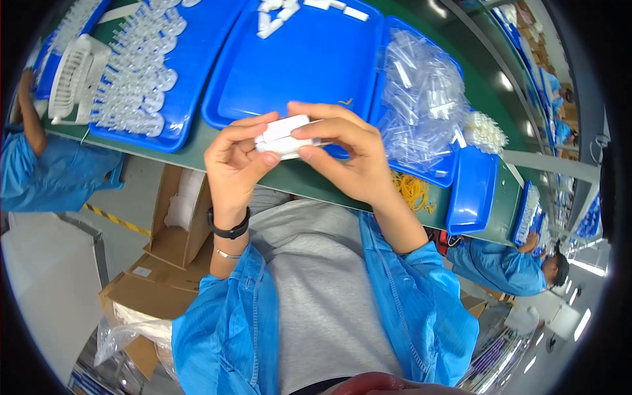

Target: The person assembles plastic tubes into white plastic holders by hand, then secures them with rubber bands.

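Note:
Close in front of my chest, both hands grip a small bundle of white, block-like plastic pieces [284, 137], lying side by side. My left hand [237, 155] closes on its left end with the thumb below and fingers above. From the right, my right hand [352, 148] pinches the same pieces between thumb and fingers. The fingers partly cover them, so their exact kind cannot be made out. Just behind the hands lies a blue tray [289, 79], with several similar white pieces [280, 13] at its far end.
To the left, a blue tray [187, 85] holds rows of clear plastic parts [141, 72] beside a white fan [71, 80]. Clear plastic sleeves [421, 92] fill a tray at right, near yellow rubber bands [411, 191], small white parts [486, 131] and another blue tray [473, 187]. Co-workers sit at both sides.

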A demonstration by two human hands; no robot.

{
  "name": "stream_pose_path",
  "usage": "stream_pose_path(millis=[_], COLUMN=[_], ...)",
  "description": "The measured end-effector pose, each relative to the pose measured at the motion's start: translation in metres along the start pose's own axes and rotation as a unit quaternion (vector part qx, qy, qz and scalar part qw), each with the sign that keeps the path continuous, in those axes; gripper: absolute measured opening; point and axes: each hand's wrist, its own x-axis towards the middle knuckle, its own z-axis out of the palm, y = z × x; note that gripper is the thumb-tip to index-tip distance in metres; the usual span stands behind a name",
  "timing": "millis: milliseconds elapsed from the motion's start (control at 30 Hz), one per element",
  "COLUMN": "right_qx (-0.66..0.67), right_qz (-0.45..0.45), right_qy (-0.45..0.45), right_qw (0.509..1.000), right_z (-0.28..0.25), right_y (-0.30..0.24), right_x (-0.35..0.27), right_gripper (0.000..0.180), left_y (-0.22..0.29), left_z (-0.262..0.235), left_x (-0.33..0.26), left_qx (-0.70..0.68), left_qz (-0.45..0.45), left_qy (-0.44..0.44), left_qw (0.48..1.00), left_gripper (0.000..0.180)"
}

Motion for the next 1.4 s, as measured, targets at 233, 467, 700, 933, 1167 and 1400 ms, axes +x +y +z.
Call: stream_pose_path(millis=[233,467,700,933,1167,1400], right_qx=[-0.098,-0.515,-0.555,-0.309,0.138,0.111], right_qz=[-0.09,0.01,0.074,0.01,-0.031,-0.061], right_qy=[-0.032,-0.041,-0.09,0.03,0.076,0.099], right_qw=[0.991,0.856,0.824,0.95,0.987,0.987], right_z=[-0.027,-0.108,-0.117,-0.11,-0.055,-0.031], right_y=[0.002,0.006,0.012,0.005,0.005,0.006], right_x=[-0.007,-0.026,-0.035,-0.029,-0.013,-0.003], right_gripper=[0.023,0.026,0.03,0.03,0.041,0.042], left_y=[0.007,0.003,0.005,0.006,0.004,0.005], left_z=[0.002,-0.003,0.002,0.005,0.01,0.009], left_x=[0.003,0.006,0.007,0.008,0.005,0.004], left_qx=[0.013,0.033,0.033,0.051,0.068,0.062], left_qz=[-0.179,-0.111,-0.092,-0.085,-0.084,-0.088], left_qy=[-0.057,-0.02,-0.042,-0.057,-0.068,-0.07], left_qw=[0.982,0.993,0.994,0.993,0.992,0.992], left_gripper=[0.029,0.033,0.036,0.037,0.032,0.029])
